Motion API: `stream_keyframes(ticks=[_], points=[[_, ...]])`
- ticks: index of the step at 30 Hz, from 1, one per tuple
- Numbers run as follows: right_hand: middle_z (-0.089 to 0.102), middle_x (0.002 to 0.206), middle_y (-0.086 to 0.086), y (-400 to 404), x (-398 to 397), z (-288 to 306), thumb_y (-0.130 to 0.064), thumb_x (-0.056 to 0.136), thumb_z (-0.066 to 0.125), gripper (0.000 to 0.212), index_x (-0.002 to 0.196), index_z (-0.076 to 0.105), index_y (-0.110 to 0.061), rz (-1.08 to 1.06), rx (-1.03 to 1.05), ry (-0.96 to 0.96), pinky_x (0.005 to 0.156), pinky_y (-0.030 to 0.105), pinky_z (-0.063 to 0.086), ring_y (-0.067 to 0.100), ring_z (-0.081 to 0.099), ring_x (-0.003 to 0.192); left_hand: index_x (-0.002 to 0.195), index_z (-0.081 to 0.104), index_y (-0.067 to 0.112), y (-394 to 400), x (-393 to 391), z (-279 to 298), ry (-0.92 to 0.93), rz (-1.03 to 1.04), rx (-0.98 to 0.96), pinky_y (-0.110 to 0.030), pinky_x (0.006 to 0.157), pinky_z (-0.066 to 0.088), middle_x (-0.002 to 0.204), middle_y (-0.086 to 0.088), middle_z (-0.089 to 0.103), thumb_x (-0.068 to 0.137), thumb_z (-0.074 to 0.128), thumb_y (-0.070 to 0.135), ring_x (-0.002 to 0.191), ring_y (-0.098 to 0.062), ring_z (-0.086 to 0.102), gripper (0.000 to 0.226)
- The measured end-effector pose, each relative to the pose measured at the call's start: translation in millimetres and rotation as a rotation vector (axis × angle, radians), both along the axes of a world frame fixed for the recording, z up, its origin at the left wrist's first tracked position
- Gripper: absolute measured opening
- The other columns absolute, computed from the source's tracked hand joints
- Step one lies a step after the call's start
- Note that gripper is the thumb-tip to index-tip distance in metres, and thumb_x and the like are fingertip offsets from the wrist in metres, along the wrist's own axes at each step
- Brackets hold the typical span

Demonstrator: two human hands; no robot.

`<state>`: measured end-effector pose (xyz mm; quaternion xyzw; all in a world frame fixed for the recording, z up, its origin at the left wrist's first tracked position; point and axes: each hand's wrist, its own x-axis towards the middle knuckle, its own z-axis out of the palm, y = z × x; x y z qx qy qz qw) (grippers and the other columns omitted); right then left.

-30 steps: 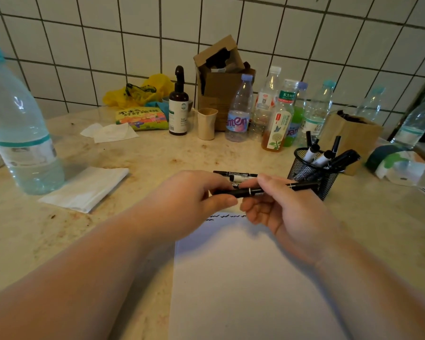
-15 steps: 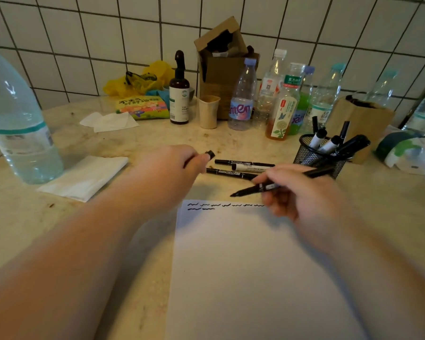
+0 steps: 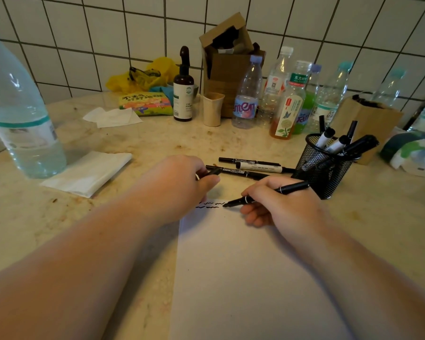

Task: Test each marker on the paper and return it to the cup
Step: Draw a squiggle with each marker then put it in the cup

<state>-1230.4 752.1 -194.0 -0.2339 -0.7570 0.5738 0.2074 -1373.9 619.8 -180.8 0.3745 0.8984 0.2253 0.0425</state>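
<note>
Right hand pinches an uncapped black marker, tip at the paper beside earlier squiggles. Left hand grips its cap (prob.). Next: scribble, recap, drop into mesh cup w/ others.

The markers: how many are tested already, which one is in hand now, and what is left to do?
Done: two short rows of squiggles sit at the top of the paper, so several tests are made. In hand: the right hand holds an uncapped marker, tip at the second row; the left hand holds its cap. Left: three markers lie on the counter, others stand in the cup; which are tested, I cannot tell.
</note>
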Motion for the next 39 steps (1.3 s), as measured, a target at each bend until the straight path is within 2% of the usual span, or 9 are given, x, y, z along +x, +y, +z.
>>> stream_keyframes(ticks=[6,9,16,20,23,26,29,35,39], points=[[0.077,0.073,0.012,-0.2,-0.5,-1.1,-0.014,0.092,0.064,0.018,0.080,0.077,-0.011,0.024,0.032,-0.007,0.071,0.041,0.061,0.029,0.075,0.070,0.086,0.063,0.031,0.4,-1.3,-2.6,0.011,0.007,0.015,-0.031,0.070,0.056,0.075,0.016,0.073,0.094,0.047,0.057,0.071,-0.003,0.064,0.032],[0.077,0.073,0.011,-0.1,-0.4,-0.5,-0.014,0.092,0.064,0.018,0.080,0.078,-0.012,0.037,0.047,-0.030,0.069,0.037,0.059,0.027,0.075,0.070,0.085,0.063,0.031,0.1,-1.9,-3.1,0.004,0.010,0.013,-0.029,0.068,0.056,0.075,0.016,0.073,0.094,0.047,0.057,0.070,-0.002,0.064,0.031],[0.077,0.071,0.013,4.7,1.1,1.0,-0.011,0.091,0.063,0.019,0.078,0.077,-0.009,-0.007,0.024,-0.022,0.067,0.038,0.059,0.026,0.073,0.065,0.089,0.064,0.031,0.0,0.2,-0.1,-0.041,0.003,0.019,-0.027,0.070,0.055,0.077,0.015,0.074,0.095,0.048,0.055,0.074,-0.003,0.065,0.029],[0.075,0.068,0.015,6.6,3.8,3.2,-0.008,0.090,0.062,0.020,0.076,0.076,-0.004,-0.042,0.004,-0.012,0.064,0.038,0.057,0.025,0.070,0.060,0.089,0.064,0.032,-1.7,0.3,-0.1,-0.059,-0.003,0.034,-0.025,0.064,0.053,0.076,0.016,0.074,0.095,0.048,0.055,0.069,-0.002,0.065,0.028],[0.074,0.066,0.016,12.6,5.3,3.6,-0.008,0.091,0.063,0.022,0.073,0.075,-0.005,-0.122,-0.040,0.060,0.060,0.036,0.055,0.022,0.067,0.055,0.091,0.065,0.034,-4.8,1.6,0.7,-0.061,-0.029,0.038,-0.025,0.063,0.052,0.082,0.013,0.072,0.094,0.048,0.056,0.071,-0.005,0.064,0.028],[0.074,0.066,0.013,18.3,7.4,5.5,-0.013,0.094,0.063,0.021,0.078,0.076,-0.008,-0.165,-0.064,0.139,0.055,0.031,0.051,0.018,0.063,0.053,0.104,0.066,0.039,-6.9,4.2,1.9,-0.074,-0.078,0.027,-0.027,0.069,0.054,0.089,0.013,0.068,0.094,0.050,0.055,0.078,-0.007,0.062,0.025],[0.068,0.062,0.008,19.1,9.4,7.6,-0.017,0.095,0.064,0.022,0.081,0.079,-0.010,-0.123,-0.100,0.224,0.053,0.026,0.047,0.015,0.058,0.054,0.112,0.066,0.041,-7.3,6.2,3.1,-0.075,-0.102,0.036,-0.022,0.062,0.047,0.090,0.014,0.065,0.093,0.053,0.053,0.076,-0.003,0.058,0.026],[0.063,0.060,0.006,16.7,8.8,13.1,-0.010,0.096,0.059,0.029,0.074,0.079,-0.011,-0.050,-0.310,0.349,0.054,0.025,0.049,0.015,0.057,0.056,0.112,0.066,0.043,-8.0,7.9,2.6,-0.066,-0.135,0.075,-0.020,0.059,0.043,0.086,0.016,0.063,0.092,0.057,0.050,0.073,-0.001,0.057,0.024],[0.064,0.062,0.010,17.4,8.7,12.9,-0.012,0.097,0.055,0.030,0.079,0.078,-0.007,-0.015,-0.345,0.313,0.056,0.027,0.050,0.017,0.059,0.058,0.109,0.066,0.045,-8.1,8.7,2.9,-0.079,-0.149,0.093,-0.021,0.058,0.043,0.081,0.016,0.066,0.092,0.058,0.050,0.070,-0.001,0.058,0.020]])
